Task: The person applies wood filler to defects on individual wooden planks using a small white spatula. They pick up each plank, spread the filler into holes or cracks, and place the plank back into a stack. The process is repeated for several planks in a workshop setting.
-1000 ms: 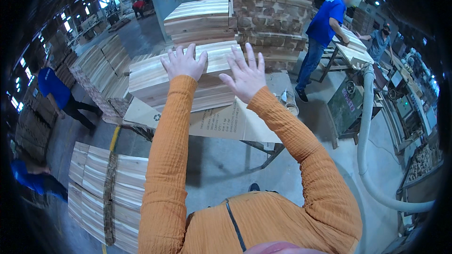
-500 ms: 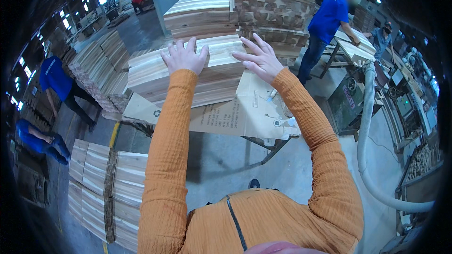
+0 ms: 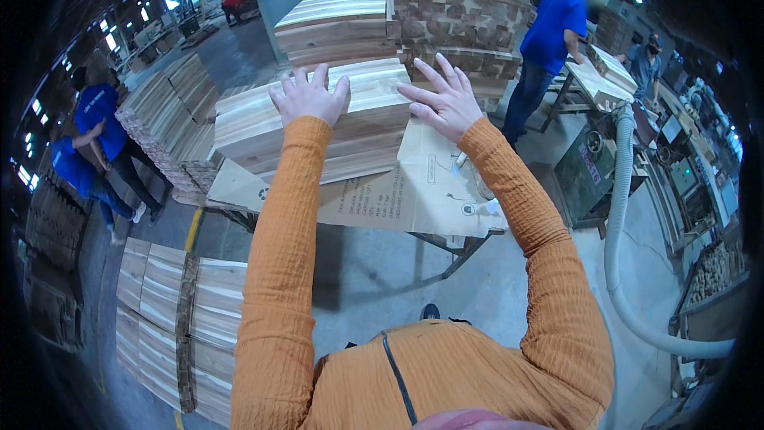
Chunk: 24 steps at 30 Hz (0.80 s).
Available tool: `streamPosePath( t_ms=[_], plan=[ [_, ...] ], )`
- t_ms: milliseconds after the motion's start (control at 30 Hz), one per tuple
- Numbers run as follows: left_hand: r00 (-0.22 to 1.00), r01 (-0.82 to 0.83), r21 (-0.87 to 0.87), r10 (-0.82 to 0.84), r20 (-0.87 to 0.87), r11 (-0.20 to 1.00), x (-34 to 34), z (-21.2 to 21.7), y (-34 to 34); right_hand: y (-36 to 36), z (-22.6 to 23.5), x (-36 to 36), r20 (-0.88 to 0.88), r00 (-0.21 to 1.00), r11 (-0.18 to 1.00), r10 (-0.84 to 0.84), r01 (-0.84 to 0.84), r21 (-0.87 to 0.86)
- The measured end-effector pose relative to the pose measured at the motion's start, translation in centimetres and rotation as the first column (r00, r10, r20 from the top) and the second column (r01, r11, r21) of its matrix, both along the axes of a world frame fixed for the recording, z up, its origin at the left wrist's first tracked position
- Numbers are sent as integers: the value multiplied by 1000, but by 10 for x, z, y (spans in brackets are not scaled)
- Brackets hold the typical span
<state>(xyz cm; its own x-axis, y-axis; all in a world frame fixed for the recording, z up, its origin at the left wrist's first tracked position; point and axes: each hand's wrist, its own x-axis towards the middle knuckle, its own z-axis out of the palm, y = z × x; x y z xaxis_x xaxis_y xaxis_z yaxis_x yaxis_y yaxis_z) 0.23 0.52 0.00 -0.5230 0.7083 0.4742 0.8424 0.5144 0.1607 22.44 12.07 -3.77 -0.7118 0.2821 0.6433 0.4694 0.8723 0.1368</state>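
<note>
Brown paper under stacked boards; left hand flat atop them.

Stack of wooden boards lies on paper sheet covering the surface. Left hand rests on the stack's top; right hand at its right edge. Taller board stacks stand behind.

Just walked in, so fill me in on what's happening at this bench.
A person in orange sleeves reaches both arms out over a stack of wooden boards lying on brown paper on a table. The left hand lies flat on the top board; the right hand is spread open at the stack's right end. Two people in blue stand at the left, and another works at a bench behind.
</note>
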Motion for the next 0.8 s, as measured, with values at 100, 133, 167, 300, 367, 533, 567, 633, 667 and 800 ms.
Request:
streamPosePath(
  t_ms=[100, 133, 167, 300, 367, 533, 567, 633, 667, 800],
  plan=[
    [1000, -17, 13, 17, -10, 1000, -2, -2, -1, -1, -5, 4, -36, 999, 998, 37, -39, -46],
    [999, -30, 31, 31, -22, 999, -2, -4, 0, -3, -8, 6, -55, 997, 997, 50, -53, -59],
    [998, -44, 49, 46, -34, 998, -3, -5, 0, -3, -10, 6, -75, 995, 995, 63, -68, -72],
    [999, -27, 57, 29, -35, 998, -3, -7, 3, 1, -8, 8, -30, 999, 1000, -23, 24, 16],
    [1000, -13, 37, 13, -20, 999, -3, -6, 4, 6, -1, 8, -48, 996, 997, -79, 79, 12],
    [1000, -25, 8, 25, 9, 1000, -5, -2, 0, 1, -19, 1, -47, 999, 1000, 11, -12, -13],
    [1000, -16, 1, 16, 12, 1000, -4, -2, 3, 12, -23, 5, -77, 996, 998, -42, 37, -55],
    [1000, -8, 5, 8, 7, 1000, -2, 1, 10, 51, -34, 25, -135, 975, 974, -175, 151, -169],
    [1000, -16, 2, 16, -8, 1000, -4, 0, 13, 72, -40, 42, -210, 960, 976, -186, 156, -153],
    [997, -17, -7, 17, -70, 1000, -9, -3, 20, 119, -82, 128, -291, 848, 809, -443, 238, -538]
  ],
)
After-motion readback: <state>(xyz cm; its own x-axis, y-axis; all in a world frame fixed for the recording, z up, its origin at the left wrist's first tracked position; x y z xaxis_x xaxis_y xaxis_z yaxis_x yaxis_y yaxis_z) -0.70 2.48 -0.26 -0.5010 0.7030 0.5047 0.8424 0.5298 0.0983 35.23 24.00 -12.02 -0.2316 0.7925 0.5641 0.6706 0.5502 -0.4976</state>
